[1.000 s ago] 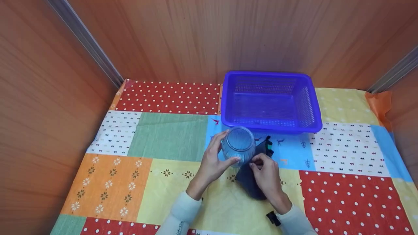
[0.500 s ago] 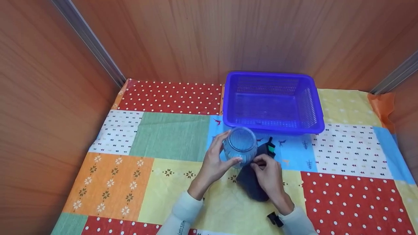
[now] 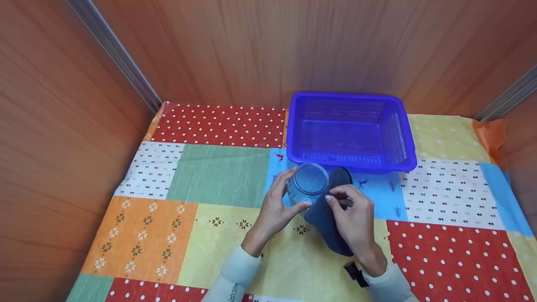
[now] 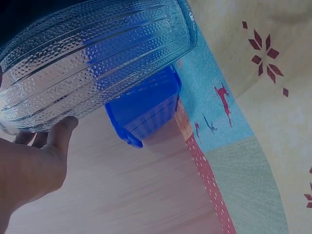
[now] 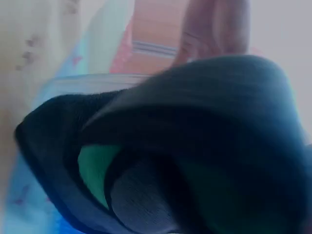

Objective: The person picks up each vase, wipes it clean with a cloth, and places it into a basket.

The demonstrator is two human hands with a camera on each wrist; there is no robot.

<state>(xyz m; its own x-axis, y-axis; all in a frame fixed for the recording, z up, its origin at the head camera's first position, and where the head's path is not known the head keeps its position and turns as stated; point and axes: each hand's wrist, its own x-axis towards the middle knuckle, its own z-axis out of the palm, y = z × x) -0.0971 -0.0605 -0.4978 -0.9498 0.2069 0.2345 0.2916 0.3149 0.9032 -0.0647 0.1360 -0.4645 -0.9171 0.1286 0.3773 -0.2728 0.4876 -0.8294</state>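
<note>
My left hand (image 3: 275,209) holds a clear glass jar (image 3: 298,196), thumb on the near side and fingers round the far left side. The jar's round mouth faces up toward the head camera. In the left wrist view, the jar (image 4: 97,58) shows ribbed, pebbled glass. Between the thumb and fingers of my right hand (image 3: 355,216) is pinched a dark grey cloth (image 3: 329,230), lying against the jar's right side. Close up in the right wrist view, this blurred cloth (image 5: 234,83) has black edging and green patches inside its folds.
A purple plastic basket (image 3: 350,164) with perforated walls stands just beyond the jar, near the wooden back wall (image 3: 235,50). A patchwork tablecloth (image 3: 222,172) covers the table. Wooden panels also rise at left and right.
My right hand has shifted slightly right and up, pulling the cloth so it spreads up along the jar's side and its green patch is hidden from the head view. Left hand and jar stay put.
</note>
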